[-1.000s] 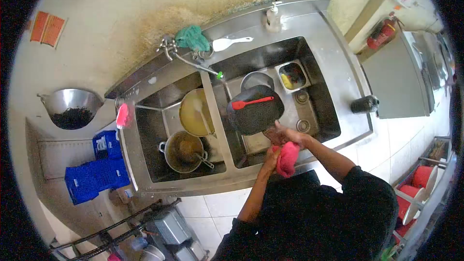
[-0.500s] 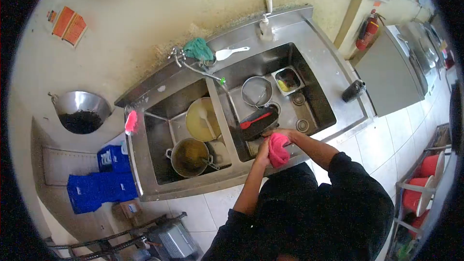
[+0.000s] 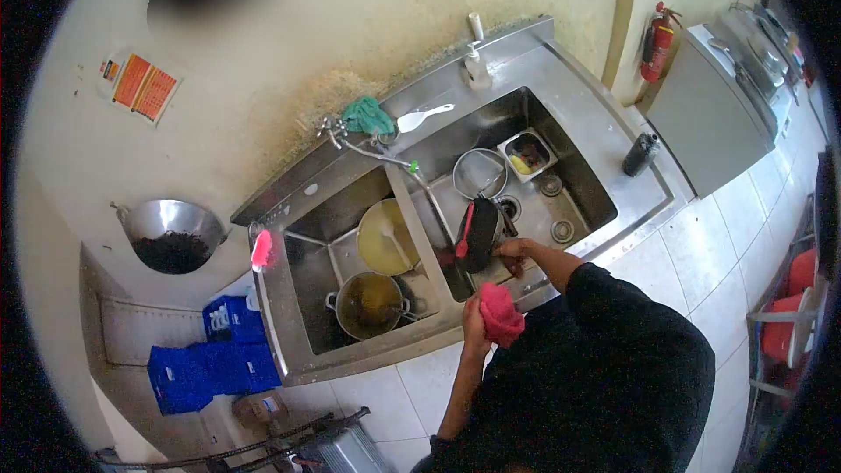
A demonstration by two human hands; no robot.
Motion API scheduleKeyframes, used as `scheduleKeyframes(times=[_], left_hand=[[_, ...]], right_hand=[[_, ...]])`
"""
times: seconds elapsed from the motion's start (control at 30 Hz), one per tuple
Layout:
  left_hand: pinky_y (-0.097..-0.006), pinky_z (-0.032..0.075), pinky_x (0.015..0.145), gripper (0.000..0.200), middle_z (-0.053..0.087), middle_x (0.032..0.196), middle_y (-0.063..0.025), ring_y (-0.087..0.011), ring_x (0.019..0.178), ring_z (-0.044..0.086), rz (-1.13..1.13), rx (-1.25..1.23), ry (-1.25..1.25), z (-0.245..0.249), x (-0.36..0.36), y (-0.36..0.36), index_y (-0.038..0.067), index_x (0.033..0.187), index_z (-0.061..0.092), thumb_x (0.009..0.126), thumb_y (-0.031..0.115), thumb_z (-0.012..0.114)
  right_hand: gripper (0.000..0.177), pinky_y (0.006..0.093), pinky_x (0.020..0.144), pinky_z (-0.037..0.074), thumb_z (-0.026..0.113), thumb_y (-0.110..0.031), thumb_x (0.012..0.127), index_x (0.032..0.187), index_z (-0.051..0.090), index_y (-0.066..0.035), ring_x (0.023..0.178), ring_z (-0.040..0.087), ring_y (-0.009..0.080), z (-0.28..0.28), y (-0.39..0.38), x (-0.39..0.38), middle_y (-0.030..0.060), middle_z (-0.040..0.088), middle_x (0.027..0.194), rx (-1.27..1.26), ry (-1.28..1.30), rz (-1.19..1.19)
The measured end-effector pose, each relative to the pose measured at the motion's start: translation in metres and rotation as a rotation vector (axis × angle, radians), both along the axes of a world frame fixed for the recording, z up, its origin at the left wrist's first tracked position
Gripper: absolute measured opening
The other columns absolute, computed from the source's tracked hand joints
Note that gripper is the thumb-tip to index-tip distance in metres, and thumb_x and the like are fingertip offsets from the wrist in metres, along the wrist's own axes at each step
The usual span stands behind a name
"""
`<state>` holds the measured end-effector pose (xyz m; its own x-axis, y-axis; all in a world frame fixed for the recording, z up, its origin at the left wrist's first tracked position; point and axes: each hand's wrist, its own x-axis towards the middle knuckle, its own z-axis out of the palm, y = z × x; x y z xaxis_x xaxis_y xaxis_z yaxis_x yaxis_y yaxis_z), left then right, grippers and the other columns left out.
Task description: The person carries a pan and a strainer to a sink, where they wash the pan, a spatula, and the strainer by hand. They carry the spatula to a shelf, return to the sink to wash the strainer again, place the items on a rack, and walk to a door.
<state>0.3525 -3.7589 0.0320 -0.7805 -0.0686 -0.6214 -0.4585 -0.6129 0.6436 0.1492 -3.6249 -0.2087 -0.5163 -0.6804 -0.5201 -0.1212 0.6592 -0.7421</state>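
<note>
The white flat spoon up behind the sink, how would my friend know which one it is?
Find the big metal sink with two basins. On the ledge behind it, between the bunched green cloth and the pump bottle, lies the white flat spoon. It's out on the ledge, while the other pale spoon is in the yellowish bowl.

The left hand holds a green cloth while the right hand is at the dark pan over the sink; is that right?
Not quite: in the head view, the cloth in the left hand is pink, not green. The right hand is at the dark pan over the sink.
</note>
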Motion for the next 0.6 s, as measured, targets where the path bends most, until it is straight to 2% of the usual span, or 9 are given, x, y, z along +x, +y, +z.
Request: scheduleKeyframes(times=[0.03, 0.07, 0.13, 0.17, 0.23, 0.33, 0.4, 0.53, 0.6], left_hand=[[-0.0358, 0.049, 0.083, 0.029, 0.06, 0.103, -0.0082, -0.0206, 0.092, 0.06, 0.047, 0.032, 0.0, 0.025, 0.005, 0.005, 0.004, 0.11, 0.054, 0.092, 0.025, 0.045], [-0.0366, 0.049, 0.083, 0.029, 0.061, 0.102, -0.0078, -0.0208, 0.091, 0.06, 0.092, 0.061, 0.0, 0.038, 0.008, 0.005, 0.004, 0.109, 0.054, 0.092, 0.026, 0.045], [-0.0366, 0.048, 0.084, 0.029, 0.059, 0.105, -0.0088, -0.0213, 0.094, 0.059, 0.091, 0.072, 0.005, 0.032, 0.014, -0.003, 0.004, 0.11, 0.053, 0.092, 0.025, 0.046], [-0.0366, 0.048, 0.084, 0.029, 0.058, 0.107, -0.0093, -0.0216, 0.096, 0.059, 0.083, 0.075, 0.005, 0.029, 0.019, -0.007, 0.004, 0.111, 0.052, 0.092, 0.025, 0.047], [-0.0368, 0.048, 0.084, 0.03, 0.059, 0.106, -0.0094, -0.0222, 0.096, 0.059, 0.075, 0.039, 0.001, 0.024, 0.023, -0.013, 0.003, 0.111, 0.052, 0.092, 0.026, 0.046], [-0.0369, 0.048, 0.084, 0.03, 0.06, 0.104, -0.0092, -0.0226, 0.095, 0.059, -0.002, 0.081, 0.057, 0.026, 0.022, -0.017, 0.003, 0.11, 0.053, 0.091, 0.026, 0.046], [-0.0369, 0.048, 0.084, 0.03, 0.06, 0.103, -0.0091, -0.0227, 0.095, 0.059, -0.068, 0.112, 0.038, 0.032, 0.025, -0.015, 0.004, 0.109, 0.055, 0.091, 0.026, 0.046], [-0.0373, 0.048, 0.083, 0.03, 0.061, 0.102, -0.0089, -0.0227, 0.094, 0.059, -0.166, 0.033, -0.002, 0.035, 0.023, -0.011, 0.005, 0.108, 0.056, 0.091, 0.027, 0.046], [-0.0384, 0.049, 0.081, 0.034, 0.06, 0.102, -0.0081, -0.0232, 0.094, 0.059, -0.294, -0.03, -0.068, 0.021, 0.021, -0.019, 0.005, 0.111, 0.054, 0.091, 0.03, 0.045]], right_hand=[[0.056, 0.0395, 0.054, 0.05, 0.05, -0.05, 0.081, 0.082, 0.064, 0.004, 0.064, 0.063, 0.0305, -0.001, 0.007, -0.001, 0.0193, 0.064, 0.075, 0.022, -0.012, -0.082], [0.054, 0.0398, 0.058, 0.05, 0.053, -0.05, 0.079, 0.087, 0.064, 0.003, 0.068, 0.064, 0.0297, 0.015, 0.017, 0.003, 0.019, 0.064, 0.079, 0.069, -0.018, -0.2], [0.054, 0.0405, 0.065, 0.051, 0.061, -0.05, 0.075, 0.097, 0.064, -0.001, 0.075, 0.064, 0.0281, 0.096, 0.028, 0.015, 0.0183, 0.065, 0.087, 0.156, -0.033, -0.449], [0.052, 0.0409, 0.07, 0.05, 0.063, -0.049, 0.073, 0.1, 0.064, -0.004, 0.082, 0.063, 0.028, 0.103, 0.022, 0.009, 0.0176, 0.064, 0.092, 0.251, -0.109, -0.419], [0.05, 0.0421, 0.074, 0.049, 0.064, -0.046, 0.074, 0.104, 0.063, -0.006, 0.089, 0.061, 0.0273, 0.074, 0.022, 0.003, 0.015, 0.062, 0.1, 0.318, -0.08, -0.332], [0.047, 0.0439, 0.08, 0.047, 0.065, -0.041, 0.074, 0.109, 0.062, -0.009, 0.099, 0.057, 0.0261, 0.004, 0.031, 0.005, 0.0111, 0.059, 0.111, 0.385, 0.199, -0.2], [0.047, 0.0451, 0.084, 0.045, 0.066, -0.038, 0.074, 0.112, 0.061, -0.011, 0.107, 0.055, 0.0253, -0.022, 0.046, 0.011, 0.0085, 0.057, 0.118, 0.452, 0.295, -0.194], [0.05, 0.0424, 0.087, 0.043, 0.069, -0.034, 0.073, 0.118, 0.057, -0.014, 0.11, 0.053, 0.0277, 0.098, 0.077, 0.024, 0.0078, 0.055, 0.122, 0.636, 0.012, -0.226], [0.048, 0.0418, 0.087, 0.043, 0.067, -0.03, 0.074, 0.118, 0.057, -0.013, 0.109, 0.053, 0.0284, 0.096, 0.09, 0.014, 0.009, 0.055, 0.122, 0.555, 0.022, -0.159]])
